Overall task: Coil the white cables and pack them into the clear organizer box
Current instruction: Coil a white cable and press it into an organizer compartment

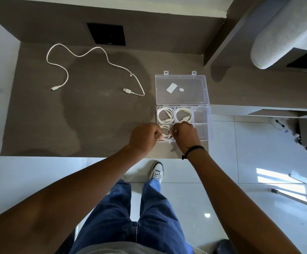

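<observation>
Left hand [145, 137]: fingers pinched on the coiled cable [166, 132], at its left edge.
Right hand [184, 133]: pinching the same coil from the right.
Coil position: in the near-left compartment of the organizer box [203, 125], between both hands.
Packed coils: two in the far compartments.
Loose cable [94, 52]: sprawled on the counter [94, 116], well left; left hand nearer.
Obstruction: none.

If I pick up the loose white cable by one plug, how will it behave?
The loose cable will probably be floppy: it lies in slack curves on the table. It looks thin, so likely light. The far end would probably drag and swing behind; the coils in the box suggest it bends easily.
</observation>
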`<state>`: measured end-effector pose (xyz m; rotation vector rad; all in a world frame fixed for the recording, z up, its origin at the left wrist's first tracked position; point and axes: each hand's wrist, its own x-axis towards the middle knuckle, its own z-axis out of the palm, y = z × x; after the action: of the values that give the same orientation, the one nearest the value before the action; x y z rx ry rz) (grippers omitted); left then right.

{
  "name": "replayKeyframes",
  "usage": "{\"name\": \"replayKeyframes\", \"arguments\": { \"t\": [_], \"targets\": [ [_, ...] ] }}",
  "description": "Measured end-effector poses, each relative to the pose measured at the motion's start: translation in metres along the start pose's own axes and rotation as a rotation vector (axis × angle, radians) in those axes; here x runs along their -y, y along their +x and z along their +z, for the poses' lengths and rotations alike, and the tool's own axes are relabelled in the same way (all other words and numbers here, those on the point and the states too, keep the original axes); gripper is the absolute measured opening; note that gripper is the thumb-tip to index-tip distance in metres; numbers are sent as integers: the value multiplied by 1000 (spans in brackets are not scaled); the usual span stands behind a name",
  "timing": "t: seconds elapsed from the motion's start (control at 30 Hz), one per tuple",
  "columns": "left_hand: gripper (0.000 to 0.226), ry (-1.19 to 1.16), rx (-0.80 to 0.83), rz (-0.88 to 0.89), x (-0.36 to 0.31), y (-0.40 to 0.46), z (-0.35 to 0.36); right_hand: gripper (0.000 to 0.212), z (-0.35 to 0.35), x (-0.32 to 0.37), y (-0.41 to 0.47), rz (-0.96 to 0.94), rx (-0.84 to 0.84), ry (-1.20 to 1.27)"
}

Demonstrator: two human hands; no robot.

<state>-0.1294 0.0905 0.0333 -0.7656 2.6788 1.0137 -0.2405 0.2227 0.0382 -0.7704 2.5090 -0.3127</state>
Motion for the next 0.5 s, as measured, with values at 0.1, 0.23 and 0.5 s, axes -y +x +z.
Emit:
{"name": "replayKeyframes", "arguments": {
  "t": [0.1,0.23,0.5],
  "targets": [
    [13,164,-60,-2,-9,3,-1,20,0,1,1,-10,13,3],
    [17,292,-1,-51,-20,12,-3,17,-2,1,0,-26,15,33],
    [19,493,78,-56,-41,27,-4,14,-3,0,-2,-45,5,50]
  ]
}}
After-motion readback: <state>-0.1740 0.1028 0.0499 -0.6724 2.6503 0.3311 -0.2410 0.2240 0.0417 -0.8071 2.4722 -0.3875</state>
